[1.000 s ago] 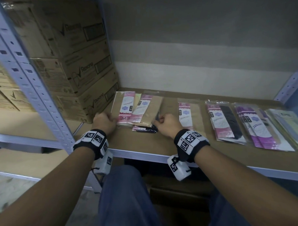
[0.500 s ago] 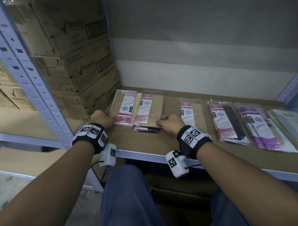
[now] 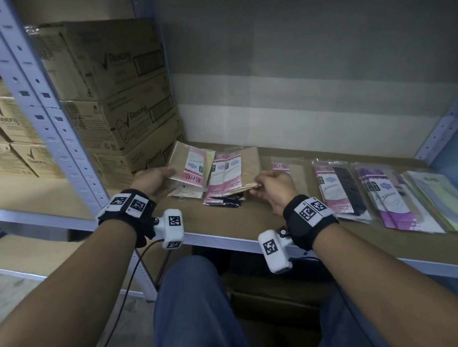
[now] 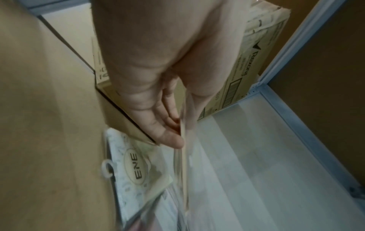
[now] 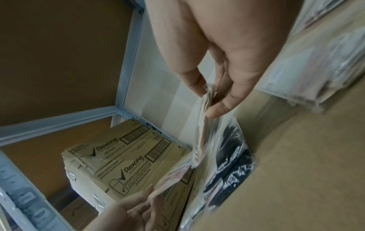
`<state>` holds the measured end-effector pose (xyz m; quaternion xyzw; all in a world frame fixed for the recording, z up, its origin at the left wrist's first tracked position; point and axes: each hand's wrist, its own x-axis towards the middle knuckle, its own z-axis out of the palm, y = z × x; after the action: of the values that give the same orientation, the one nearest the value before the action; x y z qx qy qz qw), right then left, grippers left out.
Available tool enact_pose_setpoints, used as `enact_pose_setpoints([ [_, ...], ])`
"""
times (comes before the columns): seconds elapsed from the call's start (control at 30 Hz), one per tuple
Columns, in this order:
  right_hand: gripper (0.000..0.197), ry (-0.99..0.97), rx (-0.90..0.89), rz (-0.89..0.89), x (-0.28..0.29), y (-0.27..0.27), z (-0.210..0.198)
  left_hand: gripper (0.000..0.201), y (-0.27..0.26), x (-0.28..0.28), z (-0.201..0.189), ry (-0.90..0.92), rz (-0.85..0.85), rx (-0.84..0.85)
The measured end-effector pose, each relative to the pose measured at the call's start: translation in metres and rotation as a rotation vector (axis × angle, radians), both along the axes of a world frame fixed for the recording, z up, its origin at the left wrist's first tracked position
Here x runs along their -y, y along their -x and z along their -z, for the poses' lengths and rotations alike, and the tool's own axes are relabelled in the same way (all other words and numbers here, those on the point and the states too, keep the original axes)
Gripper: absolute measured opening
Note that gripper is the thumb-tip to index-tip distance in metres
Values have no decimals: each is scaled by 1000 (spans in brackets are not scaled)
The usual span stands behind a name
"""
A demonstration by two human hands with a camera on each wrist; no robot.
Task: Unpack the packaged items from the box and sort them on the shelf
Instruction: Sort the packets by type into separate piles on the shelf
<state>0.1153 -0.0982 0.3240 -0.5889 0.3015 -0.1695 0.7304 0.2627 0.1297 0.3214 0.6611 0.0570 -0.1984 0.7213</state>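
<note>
My left hand [image 3: 169,173] pinches the near edge of a tan packet with a pink label [image 3: 189,164] and holds it tilted above the shelf board [image 3: 251,219]. The left wrist view shows this packet edge-on [image 4: 184,156] between thumb and fingers. My right hand [image 3: 259,183] pinches the corner of a small stack of pink-and-tan packets [image 3: 232,173], also seen in clear wrap [image 5: 204,112]. Under them on the board lie a white ENE packet [image 4: 136,165] and a dark packet [image 5: 231,156].
Rexona cartons [image 3: 119,99] are stacked against the shelf's left end, close behind the left hand. To the right lie a row of packets: tan ENE [image 3: 282,168], pink with black [image 3: 339,189], purple [image 3: 389,200], pale green [image 3: 438,195]. A grey upright [image 3: 36,103] stands at the left.
Both hands have lifted their packets up off the board and drawn them a little apart. The white and dark packets underneath now show.
</note>
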Motion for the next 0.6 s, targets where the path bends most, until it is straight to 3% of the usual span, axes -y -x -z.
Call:
enact_pose_setpoints([
  [0.2,27,-19,55,52,23,29,-8,32,28,24,-6,159,33,29],
  [0.6,31,13,106,140,73,95,-13,25,81,101,3,228,186,38],
])
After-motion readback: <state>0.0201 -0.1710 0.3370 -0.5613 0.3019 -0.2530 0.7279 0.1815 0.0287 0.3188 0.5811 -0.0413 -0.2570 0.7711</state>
